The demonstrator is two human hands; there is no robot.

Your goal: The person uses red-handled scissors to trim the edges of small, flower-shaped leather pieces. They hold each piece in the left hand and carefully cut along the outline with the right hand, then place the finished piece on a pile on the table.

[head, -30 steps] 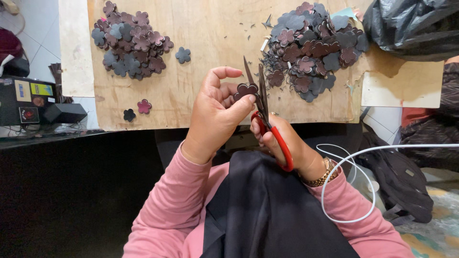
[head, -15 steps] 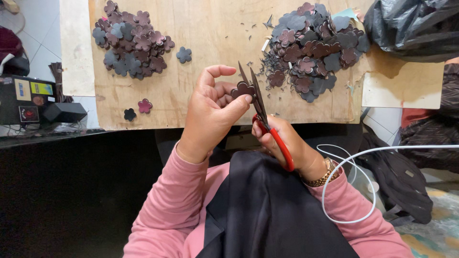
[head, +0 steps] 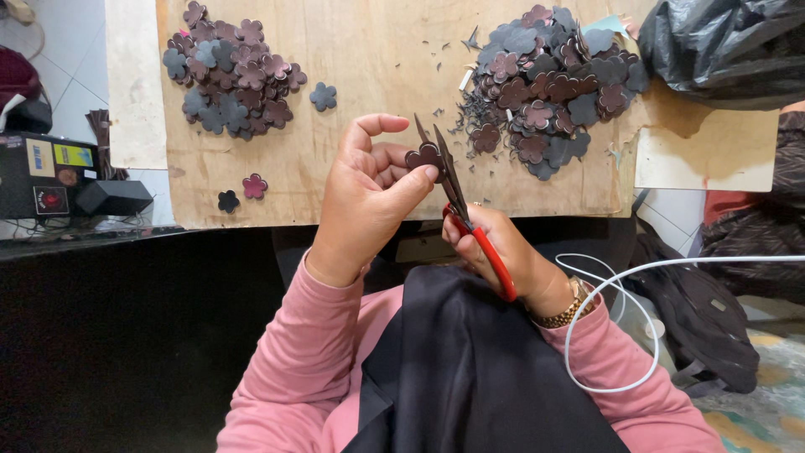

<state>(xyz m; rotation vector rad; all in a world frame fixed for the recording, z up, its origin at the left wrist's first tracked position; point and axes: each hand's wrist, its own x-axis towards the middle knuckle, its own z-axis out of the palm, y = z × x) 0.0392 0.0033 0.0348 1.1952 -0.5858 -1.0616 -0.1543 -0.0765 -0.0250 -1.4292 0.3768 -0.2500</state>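
Your left hand (head: 369, 201) pinches a small dark flower-shaped piece (head: 423, 157) between thumb and forefinger tip, fingers closed on it; remaining fingers curl back, which keeps them clear of the blades. The piece sits up in the air above the counter (head: 377, 67), just in front of your chest, at approx. eye line for close viewing.

Your right hand (head: 503, 252) is wrapped shut around the red-handled scissors (head: 465, 210). Blades point up and slightly apart, tips touching or just beside the piece's right edge; exact contact can't be read. Grip is low on the handles, so the blades pivot close to the work.

Layout on the counter:
- Left pile (head: 235, 71): flower pieces, mixed grey/maroon, stacked loosely, well apart from your hands.
- Right pile (head: 553, 84): larger heap of similar pieces, nearer the scissors side.
- Small dark offcuts (head: 474, 109) scattered just left of the right pile, below the cutting zone.
- Single grey flower (head: 323, 96) lies alone near the left pile; a pink one (head: 254, 185) and a black one (head: 228, 200) sit at the front edge.

Other items: black plastic bag (head: 721, 46) at top right, white cable (head: 620, 335) looping beside your right sleeve, dark cloth (head: 478, 369) on your lap.
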